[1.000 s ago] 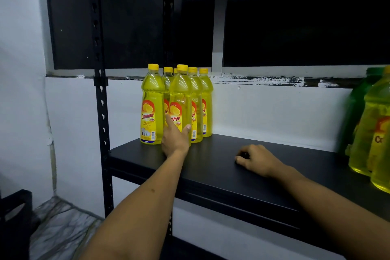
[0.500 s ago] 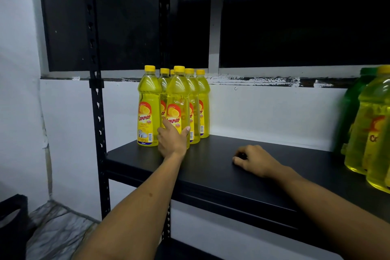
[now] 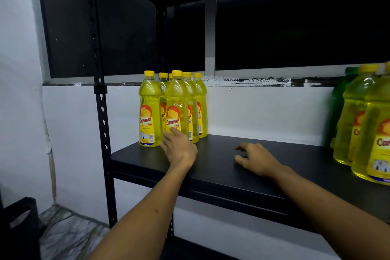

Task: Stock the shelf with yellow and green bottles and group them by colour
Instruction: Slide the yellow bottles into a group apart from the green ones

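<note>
Likely heavy, slick full yellow plastic bottles (image 3: 176, 105) on black metal shelf (image 3: 221, 167): grip mid-body; left hand (image 3: 179, 150) touches one with loose fingers, right hand (image 3: 256, 159) rests curled, empty.

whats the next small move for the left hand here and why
Probably nudge the front yellow bottle back flush with the cluster. The left hand has straight fingers against its base, and it stands ahead of the bottles behind. The right hand rests on the shelf, holding nothing.
</note>
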`<action>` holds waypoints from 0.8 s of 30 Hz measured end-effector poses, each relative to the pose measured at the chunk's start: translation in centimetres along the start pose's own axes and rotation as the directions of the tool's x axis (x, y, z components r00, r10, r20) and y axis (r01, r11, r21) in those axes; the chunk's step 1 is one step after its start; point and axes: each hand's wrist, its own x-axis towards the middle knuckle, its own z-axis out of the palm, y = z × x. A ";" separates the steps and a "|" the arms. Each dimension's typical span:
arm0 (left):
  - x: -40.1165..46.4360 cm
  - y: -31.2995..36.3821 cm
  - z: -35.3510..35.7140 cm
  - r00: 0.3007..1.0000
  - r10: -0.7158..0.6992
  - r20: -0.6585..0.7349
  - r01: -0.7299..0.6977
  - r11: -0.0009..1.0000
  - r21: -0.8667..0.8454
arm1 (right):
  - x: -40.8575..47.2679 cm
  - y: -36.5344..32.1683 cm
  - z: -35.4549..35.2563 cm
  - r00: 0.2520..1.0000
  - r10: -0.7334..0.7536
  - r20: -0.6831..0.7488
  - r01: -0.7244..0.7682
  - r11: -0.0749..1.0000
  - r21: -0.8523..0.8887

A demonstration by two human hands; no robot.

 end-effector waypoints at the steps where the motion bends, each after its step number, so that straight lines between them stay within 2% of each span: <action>1: -0.7 0.3 -0.2 0.998 0.063 0.015 -0.064 0.996 0.057 | -0.6 0.0 -0.2 1.000 0.005 -0.031 -0.004 1.000 0.008; 4: -2.8 1.6 -1.0 0.948 0.292 0.128 -0.310 0.937 0.162 | -2.6 0.1 -1.1 0.990 0.030 -0.138 -0.028 0.999 0.017; 7: -4.9 3.6 -1.2 0.844 0.456 0.282 -0.509 0.847 0.152 | -4.7 0.9 -2.4 0.962 0.060 -0.266 -0.058 0.998 0.013; 11: -7.7 6.8 -0.5 0.740 0.555 0.379 -0.609 0.793 0.028 | -7.8 3.3 -4.9 0.883 0.105 -0.457 -0.120 0.993 -0.003; 15: -10.4 10.3 -0.1 0.647 0.606 0.464 -0.626 0.769 -0.130 | -10.7 7.1 -7.5 0.727 0.023 -0.686 -0.180 0.971 -0.158; 17: -11.3 11.9 0.2 0.611 0.621 0.490 -0.637 0.754 -0.162 | -12.0 8.7 -8.7 0.632 0.058 -0.773 -0.260 0.955 -0.141; 18: -11.7 12.6 0.4 0.595 0.625 0.505 -0.640 0.749 -0.172 | -12.5 9.3 -9.2 0.591 0.120 -0.798 -0.305 0.949 -0.083; 20: -11.9 13.6 1.0 0.574 0.620 0.535 -0.636 0.749 -0.186 | -13.1 10.2 -9.9 0.501 0.355 -0.789 -0.412 0.900 0.144; 22: -11.6 13.9 1.7 0.560 0.607 0.564 -0.620 0.758 -0.200 | -13.2 11.1 -10.3 0.410 0.608 -0.680 -0.437 0.785 0.439; 24: -11.2 13.7 2.2 0.549 0.586 0.596 -0.588 0.778 -0.223 | -12.8 12.2 -10.5 0.401 0.745 -0.532 -0.404 0.666 0.627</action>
